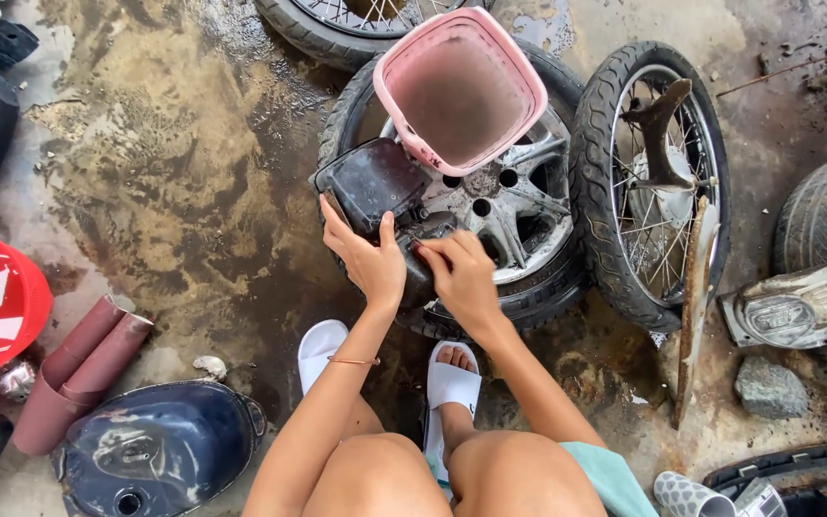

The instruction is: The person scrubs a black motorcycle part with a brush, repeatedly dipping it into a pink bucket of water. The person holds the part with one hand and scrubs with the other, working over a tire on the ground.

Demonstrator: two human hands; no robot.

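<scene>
five tyres (614,172), two sandals (452,383), one pink basket (459,86), one stone (770,388)

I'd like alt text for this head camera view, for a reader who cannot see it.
Seen from above, a seated person's left hand and right hand grip a grimy black box-shaped part resting on a cast-alloy wheel with tyre on a wet concrete floor. A pink plastic basket sits on the wheel; a spoked wheel lies beside it.
</scene>
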